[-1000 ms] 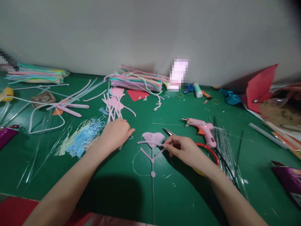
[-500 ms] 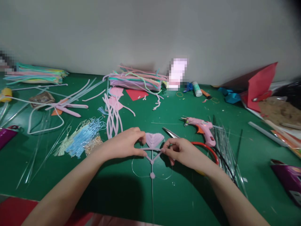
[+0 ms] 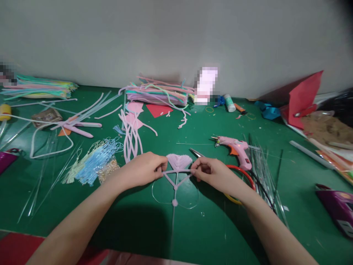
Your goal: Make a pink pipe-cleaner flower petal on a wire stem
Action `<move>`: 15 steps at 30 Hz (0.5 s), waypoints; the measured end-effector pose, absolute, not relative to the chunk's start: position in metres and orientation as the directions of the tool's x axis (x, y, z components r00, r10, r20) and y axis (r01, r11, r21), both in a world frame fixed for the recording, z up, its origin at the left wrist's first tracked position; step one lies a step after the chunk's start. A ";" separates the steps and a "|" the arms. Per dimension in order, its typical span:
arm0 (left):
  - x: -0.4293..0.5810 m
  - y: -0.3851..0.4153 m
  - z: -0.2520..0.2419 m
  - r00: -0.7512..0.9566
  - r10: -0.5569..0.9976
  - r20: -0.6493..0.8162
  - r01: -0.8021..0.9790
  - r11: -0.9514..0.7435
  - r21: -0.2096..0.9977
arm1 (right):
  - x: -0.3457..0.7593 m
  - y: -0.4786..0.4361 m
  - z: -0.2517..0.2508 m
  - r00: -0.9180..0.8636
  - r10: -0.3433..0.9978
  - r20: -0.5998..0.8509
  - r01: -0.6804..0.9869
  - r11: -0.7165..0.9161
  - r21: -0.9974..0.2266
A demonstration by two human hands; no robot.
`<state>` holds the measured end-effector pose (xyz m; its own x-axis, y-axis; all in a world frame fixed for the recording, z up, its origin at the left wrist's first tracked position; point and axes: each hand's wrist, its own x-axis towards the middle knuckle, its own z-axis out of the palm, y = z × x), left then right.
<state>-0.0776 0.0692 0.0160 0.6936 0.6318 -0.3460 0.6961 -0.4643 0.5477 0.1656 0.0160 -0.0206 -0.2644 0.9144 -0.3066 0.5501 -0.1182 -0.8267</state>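
Observation:
A lilac pipe cleaner (image 3: 177, 170) runs straight across between my two hands. My left hand (image 3: 149, 166) pinches its left end, and my right hand (image 3: 207, 171) has the right end between thumb and fingertips. Just beyond it lies a fan-shaped lilac pipe-cleaner piece (image 3: 179, 161). Below the strip, a lilac V of pipe cleaner (image 3: 175, 187) meets a thin pale stem that runs toward me through a small lilac knob (image 3: 174, 202). Fine clear loops curve out to both sides. Scissors (image 3: 237, 170) with red and yellow handles lie partly under my right hand and forearm.
A pink glue gun (image 3: 234, 147) lies to the right beside clear thin sticks. Blue tassels (image 3: 96, 162) and a bag of gold beads (image 3: 109, 170) are on the left. Bundled pipe cleaners (image 3: 160, 94) lie along the wall. Purple objects (image 3: 338, 208) sit at both sides.
My left hand has closed into a pinch at the strip's left end, where its fingers were more spread. The strip looks straighter, and the view has shifted slightly.

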 end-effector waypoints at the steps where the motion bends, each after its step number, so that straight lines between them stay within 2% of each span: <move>1: -0.079 0.070 0.017 0.695 0.631 -0.345 0.694 -0.461 0.553 | 0.166 0.016 -0.020 -0.272 0.918 -0.289 0.565 -0.091 -0.820; 8: -0.090 0.080 0.020 0.709 0.637 -0.303 0.676 -0.491 0.549 | 0.172 0.018 -0.017 -0.395 0.911 -0.115 0.575 0.147 -0.805; 15: -0.094 0.089 0.017 0.731 0.612 -0.302 0.644 -0.473 0.602 | 0.177 0.019 -0.014 -0.401 0.906 -0.132 0.561 0.129 -0.818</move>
<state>-0.0940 0.0892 0.0165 0.7311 0.6118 -0.3021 0.6440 -0.4726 0.6015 0.1770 0.0191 -0.0143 -0.4014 0.9063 -0.1321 0.5609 0.1293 -0.8177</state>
